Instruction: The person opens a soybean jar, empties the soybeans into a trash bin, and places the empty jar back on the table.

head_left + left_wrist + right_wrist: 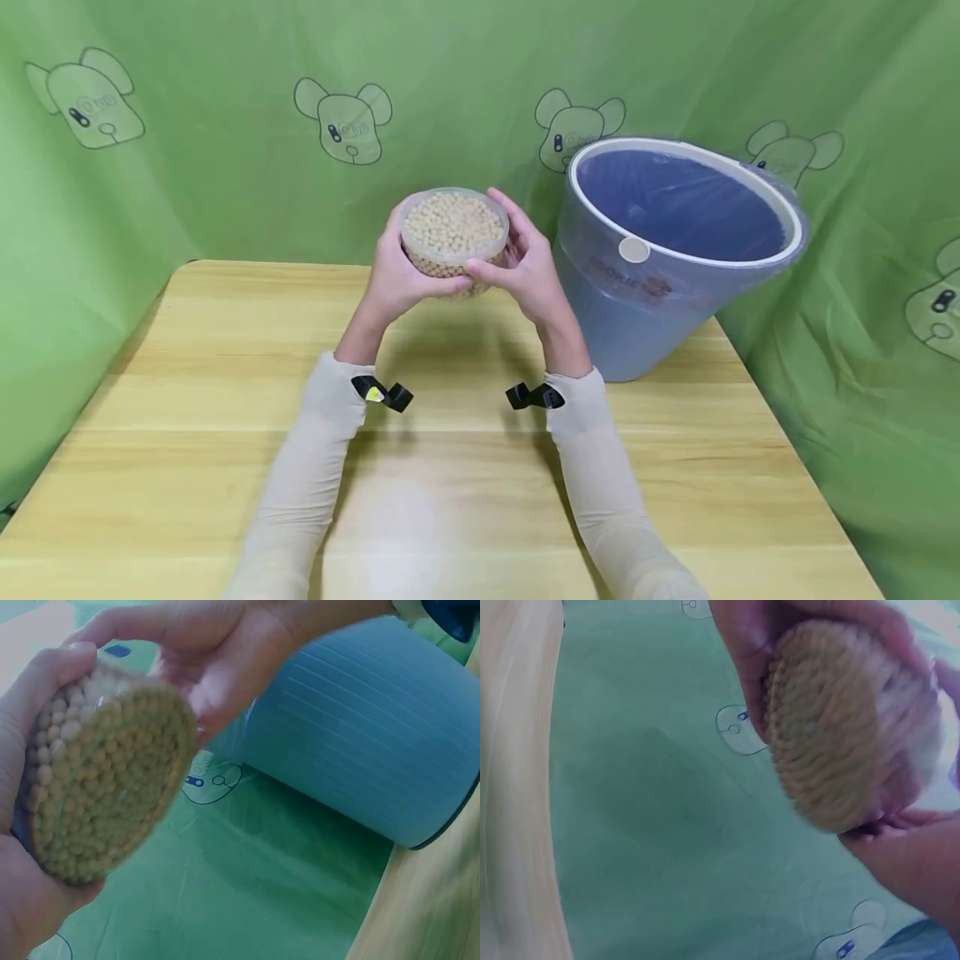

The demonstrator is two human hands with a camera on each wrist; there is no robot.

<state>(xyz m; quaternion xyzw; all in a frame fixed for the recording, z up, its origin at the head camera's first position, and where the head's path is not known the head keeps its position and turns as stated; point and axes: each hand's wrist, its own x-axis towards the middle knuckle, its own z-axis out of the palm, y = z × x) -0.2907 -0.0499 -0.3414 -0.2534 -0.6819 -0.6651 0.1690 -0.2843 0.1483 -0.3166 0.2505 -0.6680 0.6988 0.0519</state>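
Tub of beans (454,233) | held up over the tabletop (187,417), near the bin (675,250) | left hand (397,275) and right hand (528,271) fingers wrapped around it | step: carrying; next likely needs a tip over the bin

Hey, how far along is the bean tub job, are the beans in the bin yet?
Not yet. Done so far: the clear tub of beans is lifted off the table, gripped by the left hand and right hand. In hand: the tub is full to the rim, held beside the lined blue bin. Left: no beans show in the bin's visible interior, so none have gone in.
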